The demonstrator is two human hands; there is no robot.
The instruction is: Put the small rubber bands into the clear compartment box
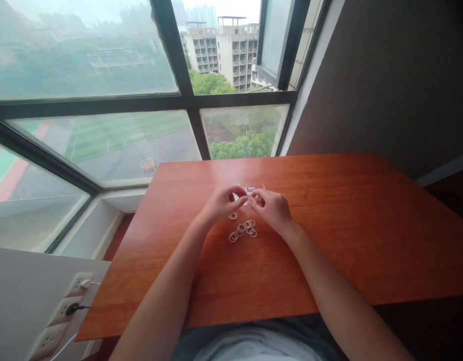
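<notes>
My left hand (224,203) and my right hand (272,205) meet over the middle of the table, fingertips almost touching. Between them is a small pale ring (249,200), pinched by thumb and finger on each side. Just behind the fingers lies a clear plastic piece (250,189), partly covered by my hands, so its shape is hard to make out. Closer to me, several thin rings lie loosely grouped: yellowish rings (233,216) by my left hand, more yellow ones (249,223), purplish rings (241,228) and whitish rings (233,237), some overlapping.
The reddish-brown wooden table (352,225) stands against large windows (134,135) with dark frames. A grey wall (389,80) rises at the right. Wall sockets (68,308) with plugged-in cords sit low at the left, beside the table's edge.
</notes>
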